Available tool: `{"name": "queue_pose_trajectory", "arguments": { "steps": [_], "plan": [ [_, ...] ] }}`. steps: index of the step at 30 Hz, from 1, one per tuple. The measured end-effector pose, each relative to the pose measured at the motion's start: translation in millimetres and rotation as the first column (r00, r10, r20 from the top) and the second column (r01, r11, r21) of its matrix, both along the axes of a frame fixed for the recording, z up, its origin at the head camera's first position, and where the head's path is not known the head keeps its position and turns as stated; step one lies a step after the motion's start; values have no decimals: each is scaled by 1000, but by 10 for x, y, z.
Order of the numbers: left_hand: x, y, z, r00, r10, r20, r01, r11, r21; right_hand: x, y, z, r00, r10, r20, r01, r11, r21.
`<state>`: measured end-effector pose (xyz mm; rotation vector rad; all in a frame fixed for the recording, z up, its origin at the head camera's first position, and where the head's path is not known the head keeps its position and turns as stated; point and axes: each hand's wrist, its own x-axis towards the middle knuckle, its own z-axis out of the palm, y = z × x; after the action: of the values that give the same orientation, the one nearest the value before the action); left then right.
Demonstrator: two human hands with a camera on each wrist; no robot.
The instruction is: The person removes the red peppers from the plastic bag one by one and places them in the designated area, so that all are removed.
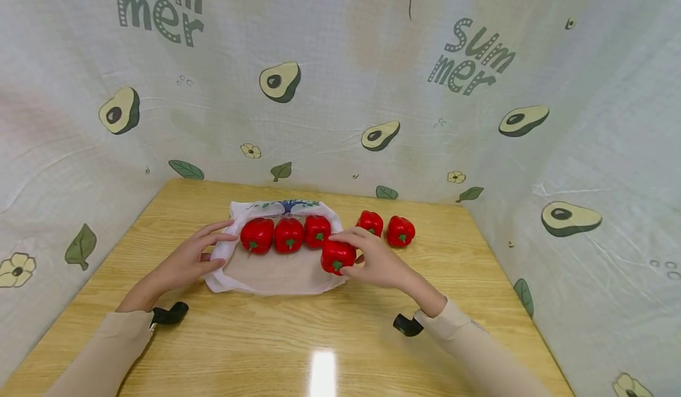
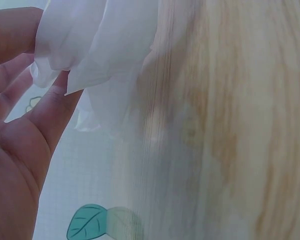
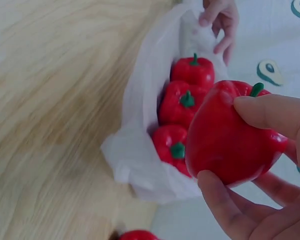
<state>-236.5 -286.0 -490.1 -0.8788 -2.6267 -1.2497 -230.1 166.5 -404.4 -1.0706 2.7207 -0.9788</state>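
A white cloth-like bag (image 1: 273,280) with a tree print lies with its mouth spread open. Inside it, a row of three red bell peppers (image 1: 289,231) with green stems sits along the far side. My left hand (image 1: 183,262) pinches the bag's left rim (image 2: 97,47) between thumb and fingers. Over the bag's right end, my right hand (image 1: 379,261) grips another red bell pepper (image 1: 337,256), with the fingers and thumb around its sides. The right wrist view shows this pepper (image 3: 230,137) held above the bag, apart from the cloth.
Two more red bell peppers stand on the wooden table (image 1: 298,338) right of the bag, one nearer (image 1: 369,221) and one farther right (image 1: 401,231). A printed fabric curtain (image 1: 319,107) with avocados encloses the table at the back and sides.
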Motion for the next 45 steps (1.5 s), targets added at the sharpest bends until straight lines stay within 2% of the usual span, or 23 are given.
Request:
{"name": "queue_pose_trajectory", "arguments": {
  "steps": [5,12,22,30,35,45],
  "plan": [
    [1,2,9,1000,-4,6,4,1000,10,11,233,55,999,-16,-41,16,1000,19],
    [-1,1,10,1000,-8,-2,8,1000,7,37,494,90,999,-14,-50,17,999,49],
    [-11,-13,-6,1000,-3,9,3,1000,11,78,827,18,999,-38,-7,39,996,81],
    [-1,-11,4,1000,6,11,-6,1000,0,59,1158,-29,999,-53,-11,54,996,74],
    [9,0,19,1000,10,14,-10,1000,-3,53,1378,-32,996,-81,21,79,993,90],
    [11,-6,5,1000,13,15,-13,1000,-4,-54,1754,-72,995,-89,38,85,991,101]
  ]
}}
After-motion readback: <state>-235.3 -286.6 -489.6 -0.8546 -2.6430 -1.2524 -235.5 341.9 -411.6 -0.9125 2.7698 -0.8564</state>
